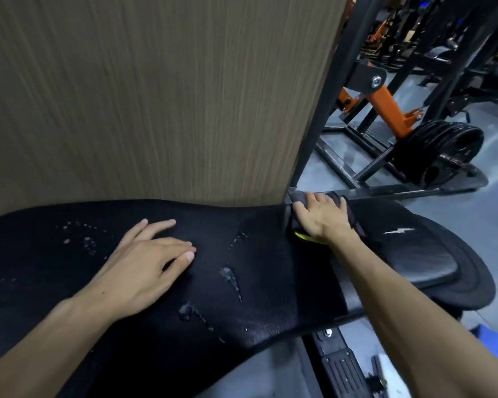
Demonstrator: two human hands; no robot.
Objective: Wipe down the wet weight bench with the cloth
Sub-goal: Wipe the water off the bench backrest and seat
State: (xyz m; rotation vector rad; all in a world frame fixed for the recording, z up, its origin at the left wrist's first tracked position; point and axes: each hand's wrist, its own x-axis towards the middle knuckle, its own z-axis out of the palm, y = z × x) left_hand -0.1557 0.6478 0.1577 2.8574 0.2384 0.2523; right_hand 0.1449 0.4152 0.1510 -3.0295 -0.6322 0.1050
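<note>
The black padded weight bench (242,282) runs across the lower half of the view, with water drops and streaks (230,280) on its long pad. My left hand (144,265) lies flat on the pad, fingers spread, holding nothing. My right hand (322,216) presses down on a dark grey cloth (348,214) at the far edge of the bench, at the gap between the long pad and the seat pad (408,254). Most of the cloth is hidden under the hand. A yellow tag (304,236) shows below the wrist.
A wood-grain wall panel (156,96) stands right behind the bench. A black steel post (328,90) rises at the bench's far edge. Beyond, on the grey floor, stand an orange-and-black machine (385,107) and stacked weight plates (440,150). The bench's base frame (339,366) shows below.
</note>
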